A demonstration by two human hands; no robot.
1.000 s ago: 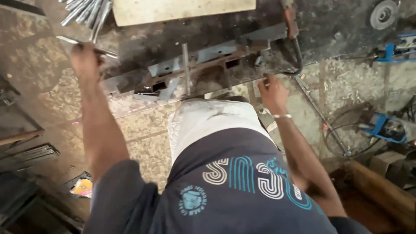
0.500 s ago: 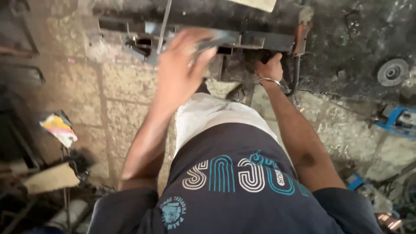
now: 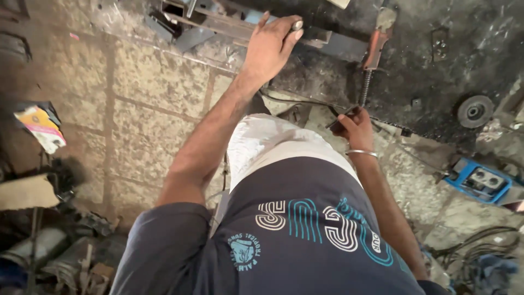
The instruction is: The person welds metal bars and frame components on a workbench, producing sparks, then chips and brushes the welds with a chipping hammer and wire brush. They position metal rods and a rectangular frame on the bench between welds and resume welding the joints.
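My left hand reaches forward onto a steel frame that lies on the stone floor. Its fingers are curled around a short metal rod, whose round tip shows between them. My right hand, with a metal bangle on the wrist, hangs lower by my knee. It is closed around a dark, thin tool with a black cable running away to the left. My white trousers and dark printed shirt fill the bottom of the view.
A red-handled screw clamp stands on the frame's right end. A grinding disc and a blue machine lie at the right, with loose cables below. A coloured packet and scrap metal lie at the left.
My left hand went from the rod bundle at the far left across to the frame, bringing a rod. My right hand dropped from the frame to the dark tool. The view swung left.
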